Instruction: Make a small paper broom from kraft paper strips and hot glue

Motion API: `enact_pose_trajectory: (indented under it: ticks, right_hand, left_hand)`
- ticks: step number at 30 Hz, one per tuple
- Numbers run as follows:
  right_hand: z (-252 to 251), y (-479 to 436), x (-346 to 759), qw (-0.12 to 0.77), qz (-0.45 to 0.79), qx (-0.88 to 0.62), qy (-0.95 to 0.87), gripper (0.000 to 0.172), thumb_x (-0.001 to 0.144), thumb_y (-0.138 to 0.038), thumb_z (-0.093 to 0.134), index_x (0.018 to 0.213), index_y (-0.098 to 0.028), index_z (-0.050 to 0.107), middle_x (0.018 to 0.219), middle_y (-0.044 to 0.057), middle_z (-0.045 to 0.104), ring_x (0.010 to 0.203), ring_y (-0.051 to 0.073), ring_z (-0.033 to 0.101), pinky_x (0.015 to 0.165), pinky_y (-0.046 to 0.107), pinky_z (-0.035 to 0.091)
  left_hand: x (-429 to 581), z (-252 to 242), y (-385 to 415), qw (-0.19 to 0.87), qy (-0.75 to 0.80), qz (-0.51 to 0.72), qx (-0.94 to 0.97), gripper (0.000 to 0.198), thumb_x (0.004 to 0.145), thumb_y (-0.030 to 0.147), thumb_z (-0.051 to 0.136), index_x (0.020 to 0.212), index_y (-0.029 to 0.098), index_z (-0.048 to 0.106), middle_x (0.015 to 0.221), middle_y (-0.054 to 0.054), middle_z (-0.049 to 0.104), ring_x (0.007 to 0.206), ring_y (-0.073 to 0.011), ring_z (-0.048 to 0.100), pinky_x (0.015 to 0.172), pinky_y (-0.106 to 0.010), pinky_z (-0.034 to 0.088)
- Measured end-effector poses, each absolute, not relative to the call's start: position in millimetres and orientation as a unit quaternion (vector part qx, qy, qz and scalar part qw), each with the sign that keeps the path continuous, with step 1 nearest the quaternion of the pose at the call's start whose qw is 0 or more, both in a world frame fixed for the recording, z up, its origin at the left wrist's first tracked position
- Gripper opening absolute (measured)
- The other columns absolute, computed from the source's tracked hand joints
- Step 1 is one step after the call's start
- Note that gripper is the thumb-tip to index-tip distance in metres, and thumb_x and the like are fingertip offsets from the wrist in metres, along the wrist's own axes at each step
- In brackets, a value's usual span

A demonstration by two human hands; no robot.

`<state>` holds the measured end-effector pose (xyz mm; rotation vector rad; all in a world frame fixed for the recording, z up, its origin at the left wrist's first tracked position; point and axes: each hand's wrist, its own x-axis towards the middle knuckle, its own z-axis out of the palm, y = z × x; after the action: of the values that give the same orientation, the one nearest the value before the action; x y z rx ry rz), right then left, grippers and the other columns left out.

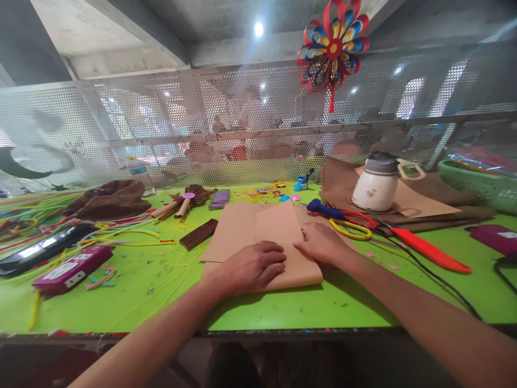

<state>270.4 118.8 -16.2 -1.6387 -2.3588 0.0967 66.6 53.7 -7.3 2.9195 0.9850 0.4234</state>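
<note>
Likely light and easily creased, the kraft paper (277, 229) suits edge holds; left hand (248, 268) rests atop, unclosed; right hand's (322, 243) grip unclear.

Near the left edge of the green bench (149, 307) lie a shiny black device (44, 250) and, closer to the front left corner, a purple power strip (72, 269). A dark brown cloth bundle (109, 200) rests toward the back left corner. A small blue tub (302, 182) stands near the back edge; toward the back right corner are a white jug (374, 188) with a grey lid and a green basket (479, 187). Behind the back edge rises a perforated screen (202, 116), a red, blue and yellow flower ornament (334, 48) against it.
</note>
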Motion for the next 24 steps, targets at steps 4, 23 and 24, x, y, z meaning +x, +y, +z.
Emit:
enact_pose_trajectory:
  ticks: [4,23,24]
  right_hand:
    - [-15.4,120.7,275.2,0.151,0.053,-0.542,-0.825,0.024,0.074,-0.038,0.062,0.079,-0.015,0.066,0.083,0.01,0.07,0.078,0.023,0.063,0.062,0.028,0.039]
    - [-0.5,125.8,289.4,0.2,0.133,-0.5,-0.832,0.026,0.085,-0.018,0.05,0.097,-0.012,0.072,0.103,0.011,0.072,0.095,0.021,0.064,0.083,0.027,0.046]
    - [-0.8,126.2,290.0,0.193,0.114,-0.503,-0.835,0.026,0.086,-0.019,0.049,0.097,-0.013,0.072,0.103,0.011,0.072,0.097,0.021,0.063,0.084,0.027,0.045]
  left_hand:
    - [66.0,-10.4,55.9,0.009,0.297,0.135,0.945,0.039,0.097,0.03,0.032,0.114,0.013,0.062,0.116,-0.011,0.065,0.117,-0.0203,0.052,0.102,-0.034,0.041]
    - [67.3,-6.2,54.2,-0.004,0.298,0.115,0.947,0.034,0.096,0.029,0.034,0.114,0.014,0.059,0.126,-0.013,0.056,0.118,-0.0222,0.051,0.101,-0.037,0.043]
    - [67.2,-5.9,54.9,-0.004,0.295,0.114,0.949,0.034,0.096,0.029,0.035,0.115,0.014,0.059,0.126,-0.013,0.057,0.118,-0.0223,0.051,0.101,-0.037,0.043]
